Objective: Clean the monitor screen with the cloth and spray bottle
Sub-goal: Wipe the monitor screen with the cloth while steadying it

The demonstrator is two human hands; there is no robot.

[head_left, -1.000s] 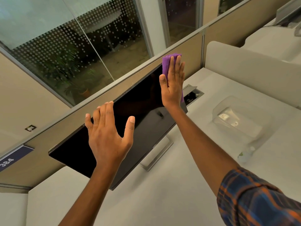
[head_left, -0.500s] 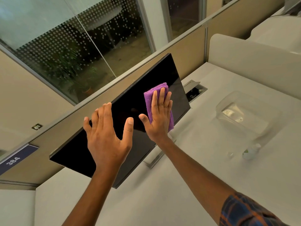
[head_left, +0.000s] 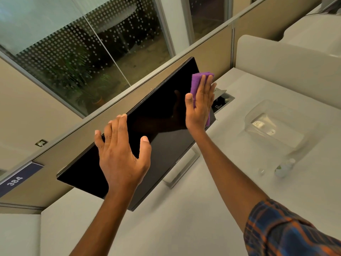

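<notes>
Monitor (head_left: 156,126): right hand (head_left: 200,106) presses purple cloth (head_left: 196,80) flat, left hand (head_left: 120,154) spread wide; clear tub (head_left: 258,111) contents unclear.

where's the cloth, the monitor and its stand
cloth (head_left: 196,83): head view, purple upper left part
monitor (head_left: 162,111): head view, middle of the dark screen
stand (head_left: 182,169): head view, pale base under the screen

The monitor (head_left: 158,115) stands at the table's (head_left: 184,228) far edge, before the partition (head_left: 212,47); the spray bottle (head_left: 283,168) lies to its right.
</notes>
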